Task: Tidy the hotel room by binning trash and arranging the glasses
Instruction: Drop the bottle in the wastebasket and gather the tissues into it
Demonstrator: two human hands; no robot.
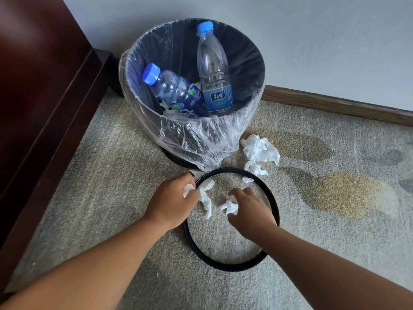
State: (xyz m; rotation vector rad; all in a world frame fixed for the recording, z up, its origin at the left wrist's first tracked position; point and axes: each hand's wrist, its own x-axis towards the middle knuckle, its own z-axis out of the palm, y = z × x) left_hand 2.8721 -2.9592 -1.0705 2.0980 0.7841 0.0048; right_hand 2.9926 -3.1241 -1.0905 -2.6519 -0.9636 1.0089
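Near me, my left hand (173, 199) grips a tissue (206, 194) at the ring's (223, 266) left edge. My right hand (250, 209) pinches a scrap (230, 206) inside it.

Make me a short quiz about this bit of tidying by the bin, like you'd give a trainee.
1. How many bottles stand in the bin?
2. True or false: the black ring lies on the carpet, off the bin.
3. The left hand and the right hand each grasp: A) a bottle cap, B) crumpled tissue, C) a glass.

Key: 1) two; 2) true; 3) B.
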